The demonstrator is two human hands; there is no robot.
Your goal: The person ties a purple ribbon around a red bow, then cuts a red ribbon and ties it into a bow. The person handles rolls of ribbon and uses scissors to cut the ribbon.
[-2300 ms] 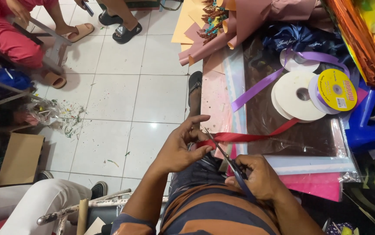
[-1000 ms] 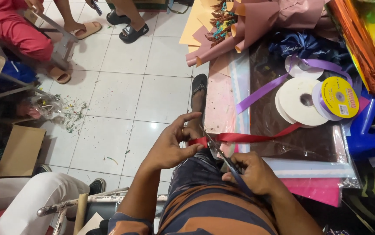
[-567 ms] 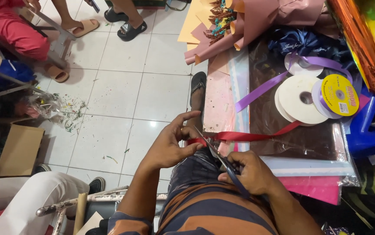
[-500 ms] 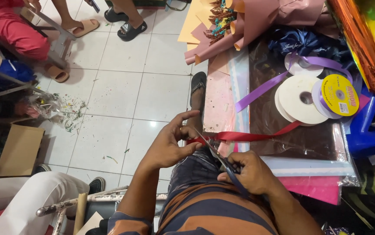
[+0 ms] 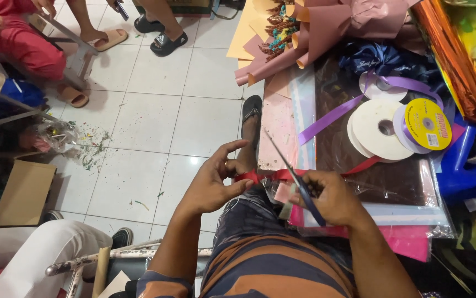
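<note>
Left hand: the left hand (image 5: 211,185) pinches the near end of the thin red satin ribbon (image 5: 274,175) between thumb and fingers.
Right hand: the right hand (image 5: 332,196) is closed around the dark-handled metal scissors (image 5: 293,174), blades pointing far-left.
Ribbon: it runs right, toward the white ribbon spool (image 5: 380,129).

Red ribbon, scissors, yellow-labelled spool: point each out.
red ribbon (image 5: 274,175), head view, stretch between the hands
scissors (image 5: 287,164), head view, blades above the right hand
yellow-labelled spool (image 5: 428,124), head view, yellow label face
</note>
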